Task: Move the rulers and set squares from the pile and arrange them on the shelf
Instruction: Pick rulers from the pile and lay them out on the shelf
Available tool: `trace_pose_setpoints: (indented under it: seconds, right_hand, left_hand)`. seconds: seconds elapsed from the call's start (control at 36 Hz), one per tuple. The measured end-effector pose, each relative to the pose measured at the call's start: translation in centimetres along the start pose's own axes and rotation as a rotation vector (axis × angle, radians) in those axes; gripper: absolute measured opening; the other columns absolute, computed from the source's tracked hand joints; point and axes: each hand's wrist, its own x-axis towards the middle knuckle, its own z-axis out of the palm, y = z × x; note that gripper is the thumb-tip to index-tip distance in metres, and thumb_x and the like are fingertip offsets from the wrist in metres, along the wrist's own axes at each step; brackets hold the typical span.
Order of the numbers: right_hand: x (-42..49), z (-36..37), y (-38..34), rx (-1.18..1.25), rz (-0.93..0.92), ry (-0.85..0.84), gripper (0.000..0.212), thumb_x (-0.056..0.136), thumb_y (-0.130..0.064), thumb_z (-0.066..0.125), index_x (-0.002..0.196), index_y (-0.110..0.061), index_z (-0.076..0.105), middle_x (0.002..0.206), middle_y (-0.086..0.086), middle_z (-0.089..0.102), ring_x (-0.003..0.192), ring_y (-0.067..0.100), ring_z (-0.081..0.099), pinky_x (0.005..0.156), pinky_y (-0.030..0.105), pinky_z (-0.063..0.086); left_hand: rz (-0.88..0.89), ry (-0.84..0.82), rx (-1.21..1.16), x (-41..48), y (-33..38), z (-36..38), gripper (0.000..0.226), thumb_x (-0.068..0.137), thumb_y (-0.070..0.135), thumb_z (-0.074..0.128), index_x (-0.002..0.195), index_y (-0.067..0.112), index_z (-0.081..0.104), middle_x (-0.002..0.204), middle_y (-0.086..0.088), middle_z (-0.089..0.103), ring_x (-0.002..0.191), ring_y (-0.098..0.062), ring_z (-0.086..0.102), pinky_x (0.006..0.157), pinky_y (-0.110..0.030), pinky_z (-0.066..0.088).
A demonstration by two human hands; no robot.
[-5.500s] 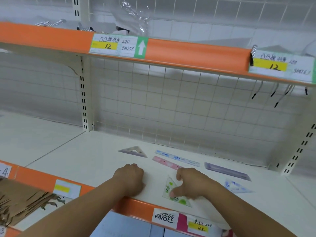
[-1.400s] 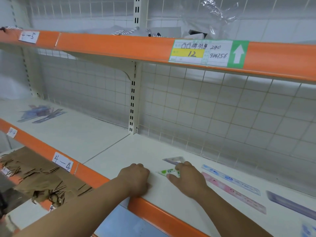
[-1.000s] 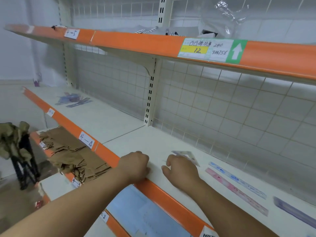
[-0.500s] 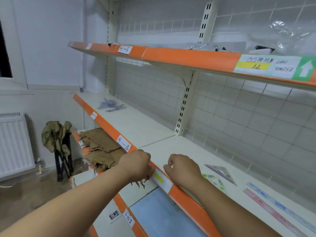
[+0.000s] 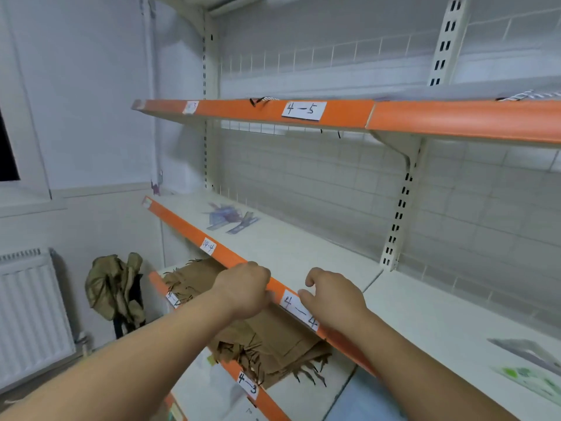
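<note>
Rulers and set squares (image 5: 229,218): where do you have them on your feed?

From my seat they lie heaped in a loose pile on the shelf (image 5: 303,256). That puts them far beyond the 4—4 label (image 5: 299,311), up and left of it in my view, and well apart from both hands.

And the hands?

My left hand (image 5: 246,291) sits just left of the 4—4 label, with its fingers curled into a fist against the orange edge strip (image 5: 182,226). I see nothing in it. My right hand (image 5: 334,299) is just right of the label, over the shelf's front, with its fingers loosely bent and the thumb apart. It is empty.

Anything laid out on that shelf?

Well right of the label I get a grey set square (image 5: 528,352) lying flat, and a green set square (image 5: 534,381) just nearer the front. Both are blurred at my frame's edge.

Below the label?

Brown paper bags (image 5: 267,338) are stacked on the lower shelf (image 5: 273,405), right under it.
</note>
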Motion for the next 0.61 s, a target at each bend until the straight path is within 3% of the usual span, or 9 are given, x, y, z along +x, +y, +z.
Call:
trace_pose_setpoints:
  seconds: [0.19, 0.33, 0.47, 0.61]
  right_hand:
    - [6.2, 1.6, -4.1, -0.016, -0.035, -0.018, 0.032, 0.097, -0.039, 0.045, 0.118, -0.017, 0.055, 0.115, 0.0, 0.061, 0.104, 0.02, 0.056, 0.071, 0.027, 0.037]
    - [11.4, 3.8, -6.1, -0.025, -0.05, -0.024, 0.031, 0.095, -0.039, 0.045, 0.116, -0.018, 0.055, 0.114, 0.0, 0.061, 0.104, 0.021, 0.056, 0.072, 0.028, 0.038]
    - [17.2, 6.0, -6.9, -0.033, -0.066, -0.022, 0.03, 0.096, -0.038, 0.045, 0.115, -0.017, 0.054, 0.113, 0.0, 0.061, 0.104, 0.021, 0.057, 0.072, 0.028, 0.038]
    - [22.7, 7.1, -7.5, -0.059, -0.078, -0.022, 0.03, 0.096, -0.037, 0.044, 0.116, -0.018, 0.054, 0.115, 0.0, 0.06, 0.107, 0.022, 0.056, 0.074, 0.029, 0.037]
  left_hand:
    - [0.002, 0.03, 0.017, 3.2, -7.0, 0.7, 0.035, 0.097, 0.042, 0.045, 0.11, 0.014, 0.06, 0.094, 0.0, 0.048, 0.081, -0.017, 0.044, 0.061, -0.026, 0.034]
    - [-0.016, 0.002, -0.001, 6.8, -11.4, 1.7, 0.037, 0.097, 0.043, 0.044, 0.116, 0.014, 0.057, 0.098, 0.002, 0.047, 0.087, -0.015, 0.045, 0.071, -0.027, 0.037]
    - [-0.031, -0.013, 0.015, 11.5, -15.1, 1.9, 0.038, 0.097, 0.044, 0.045, 0.12, 0.016, 0.057, 0.119, -0.004, 0.054, 0.109, -0.021, 0.054, 0.086, -0.033, 0.047]
    - [-0.059, -0.011, 0.029, 15.9, -18.4, 1.9, 0.035, 0.096, 0.041, 0.045, 0.118, 0.016, 0.058, 0.119, -0.005, 0.055, 0.11, -0.022, 0.055, 0.082, -0.031, 0.045]
